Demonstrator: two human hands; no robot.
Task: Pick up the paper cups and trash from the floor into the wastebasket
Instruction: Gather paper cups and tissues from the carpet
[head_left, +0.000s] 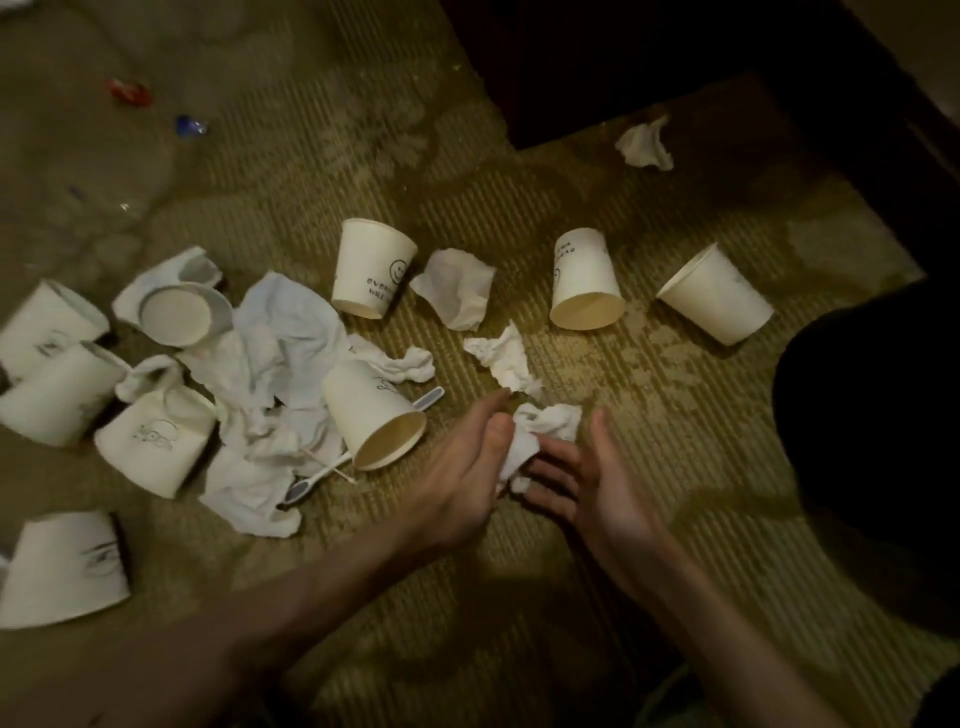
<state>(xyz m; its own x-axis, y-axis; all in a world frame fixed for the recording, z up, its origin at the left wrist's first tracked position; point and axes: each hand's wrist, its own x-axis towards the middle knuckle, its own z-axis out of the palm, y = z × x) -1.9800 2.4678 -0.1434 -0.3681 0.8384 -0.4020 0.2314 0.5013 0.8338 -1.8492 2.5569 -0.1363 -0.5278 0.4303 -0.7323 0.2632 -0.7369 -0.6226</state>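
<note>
Crumpled tissue (545, 423) is pinched by the left hand (462, 483) low over the floor (675, 415), right hand (597, 493) held open beneath it; paper cups (374, 421) are scattered around, wastebasket is not seen, so it must be located for the drop.

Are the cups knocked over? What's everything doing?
Nearest cup: lying on its side, empty.
Right cup: on its side.
Held tissue: crumpled, between both hands.
Left hand: pinching that tissue.
Right hand: open, fingers touching it.
Tissue pile: crumpled on the carpet.
</note>
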